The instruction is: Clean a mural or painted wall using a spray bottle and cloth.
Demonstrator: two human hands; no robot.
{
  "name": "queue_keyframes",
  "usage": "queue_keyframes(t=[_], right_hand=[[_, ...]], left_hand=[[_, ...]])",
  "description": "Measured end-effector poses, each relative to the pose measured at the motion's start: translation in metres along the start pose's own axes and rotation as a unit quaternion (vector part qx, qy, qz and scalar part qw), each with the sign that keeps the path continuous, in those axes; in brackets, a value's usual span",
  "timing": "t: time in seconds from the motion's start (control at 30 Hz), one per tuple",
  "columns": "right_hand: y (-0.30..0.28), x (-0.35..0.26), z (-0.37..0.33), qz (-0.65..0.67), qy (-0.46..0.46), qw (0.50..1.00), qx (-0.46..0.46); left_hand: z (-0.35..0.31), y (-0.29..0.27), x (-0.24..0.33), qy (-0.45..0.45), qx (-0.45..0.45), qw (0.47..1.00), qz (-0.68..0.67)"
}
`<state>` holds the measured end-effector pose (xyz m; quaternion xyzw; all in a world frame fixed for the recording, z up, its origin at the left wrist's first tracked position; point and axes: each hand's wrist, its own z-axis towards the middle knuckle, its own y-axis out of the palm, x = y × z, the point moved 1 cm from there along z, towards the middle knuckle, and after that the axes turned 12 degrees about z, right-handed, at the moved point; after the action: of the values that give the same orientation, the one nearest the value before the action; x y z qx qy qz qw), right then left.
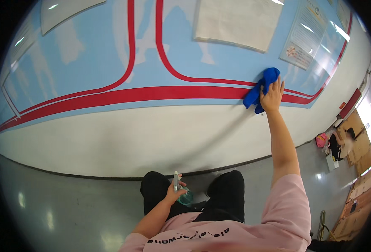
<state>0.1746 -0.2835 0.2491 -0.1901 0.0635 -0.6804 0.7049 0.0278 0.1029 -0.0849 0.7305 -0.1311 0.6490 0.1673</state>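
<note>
My right arm reaches up to the wall, where my right hand (pixel 272 96) presses a crumpled blue cloth (pixel 270 75) against the red stripe of a light-blue wall panel (pixel 93 75). The fingers point upward over the cloth, which bunches above them and hangs down on their left. Low down by my knees, my left hand (pixel 172 195) is closed around the neck of a spray bottle (pixel 186 197). The bottle has a pale trigger head and a see-through greenish body, and the hand partly hides it.
Clear-covered sheets (pixel 238 23) and a printed notice (pixel 305 35) are fixed to the panel. White wall (pixel 110 138) lies beneath, meeting the grey floor (pixel 68 201) at a dark skirting. Far right, another person (pixel 345 145) sits near brown cartons (pixel 359 155).
</note>
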Motion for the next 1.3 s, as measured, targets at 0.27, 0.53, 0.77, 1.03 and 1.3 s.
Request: queue_keyframes(t=[0.27, 0.53, 0.77, 1.03, 1.3], right_hand=[[0.014, 0.005, -0.049, 0.129, 0.31, 0.939, 0.075], [0.008, -0.06, -0.034, 0.225, 0.226, 0.945, 0.073], [0.023, -0.159, -0.015, 0.235, 0.058, 0.968, 0.061], [0.01, -0.24, 0.016, 0.369, -0.17, 0.91, -0.087], [0.003, -0.161, 0.028, 0.331, -0.251, 0.901, -0.126]], left_hand=[[0.006, -0.004, -0.013, -0.019, -0.026, 0.998, 0.046], [0.012, -0.004, -0.011, -0.024, -0.061, 0.996, 0.067], [0.01, -0.002, 0.001, -0.04, -0.074, 0.996, 0.029], [0.013, -0.002, -0.013, -0.073, -0.031, 0.997, -0.016], [0.011, -0.009, -0.015, -0.088, 0.012, 0.995, -0.04]])
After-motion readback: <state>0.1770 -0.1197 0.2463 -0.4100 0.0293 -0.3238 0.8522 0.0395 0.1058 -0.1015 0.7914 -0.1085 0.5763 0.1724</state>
